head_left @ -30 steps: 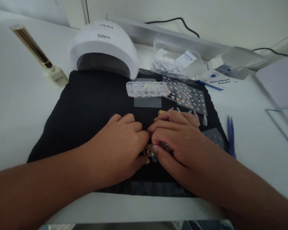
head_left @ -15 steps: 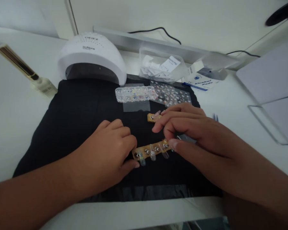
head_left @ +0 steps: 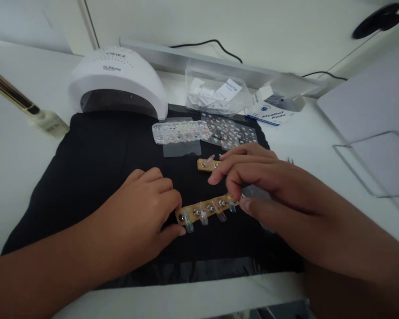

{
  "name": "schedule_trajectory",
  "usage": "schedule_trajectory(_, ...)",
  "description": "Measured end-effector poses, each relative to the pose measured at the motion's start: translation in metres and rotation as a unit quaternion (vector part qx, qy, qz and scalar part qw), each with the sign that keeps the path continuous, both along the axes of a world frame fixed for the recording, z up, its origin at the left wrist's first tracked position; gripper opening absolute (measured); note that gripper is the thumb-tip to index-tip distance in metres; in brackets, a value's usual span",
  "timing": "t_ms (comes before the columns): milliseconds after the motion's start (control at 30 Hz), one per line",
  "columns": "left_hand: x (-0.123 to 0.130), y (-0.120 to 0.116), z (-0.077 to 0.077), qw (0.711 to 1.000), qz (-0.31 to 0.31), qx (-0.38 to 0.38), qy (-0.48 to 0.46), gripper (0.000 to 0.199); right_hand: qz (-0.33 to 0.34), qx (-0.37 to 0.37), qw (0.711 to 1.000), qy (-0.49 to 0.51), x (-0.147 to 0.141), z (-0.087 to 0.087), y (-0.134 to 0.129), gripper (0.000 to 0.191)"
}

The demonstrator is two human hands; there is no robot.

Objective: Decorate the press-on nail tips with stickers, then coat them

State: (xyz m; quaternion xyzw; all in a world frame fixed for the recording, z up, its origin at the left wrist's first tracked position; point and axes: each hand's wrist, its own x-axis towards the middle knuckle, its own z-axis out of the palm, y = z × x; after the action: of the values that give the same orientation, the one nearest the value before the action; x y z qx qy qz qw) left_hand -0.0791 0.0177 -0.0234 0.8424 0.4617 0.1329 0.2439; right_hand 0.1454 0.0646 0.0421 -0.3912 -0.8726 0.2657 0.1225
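Observation:
A yellowish bar (head_left: 199, 211) with metal studs lies on the black cloth, and several clear nail tips (head_left: 204, 216) stick out from its near side. My left hand (head_left: 153, 208) pinches the bar's left end between thumb and curled fingers. At the right end, the index finger and thumb of my right hand (head_left: 259, 181) close on the bar's tip; its other fingers reach over the cloth. A second short bar (head_left: 204, 165) with nail tips lies behind, partly hidden by my right fingers.
A white lamp (head_left: 116, 79) stands at the back left, near a bottle (head_left: 51, 124). Behind the hands are a rhinestone case (head_left: 179, 132), a sticker sheet (head_left: 226, 130), a clear box of packets (head_left: 216, 95) and an alcohol pad box (head_left: 272, 108).
The view has shifted slightly, so everything appears further left. My right thumb and index finger have drawn a little off the bar's right end, showing another nail tip there.

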Motion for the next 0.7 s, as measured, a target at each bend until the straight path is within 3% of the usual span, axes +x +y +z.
schedule_trajectory(267, 0.001, 0.002, 0.004, 1.000, -0.001, -0.010, 0.017, 0.007, 0.009, 0.005, 1.000, -0.007, -0.011, -0.001, -0.003, 0.020)
schedule_trajectory(700, -0.001, 0.003, 0.002, 0.999, -0.014, 0.009, 0.028, 0.013, 0.056, 0.010, 0.997, -0.050, -0.033, -0.024, -0.015, 0.023)
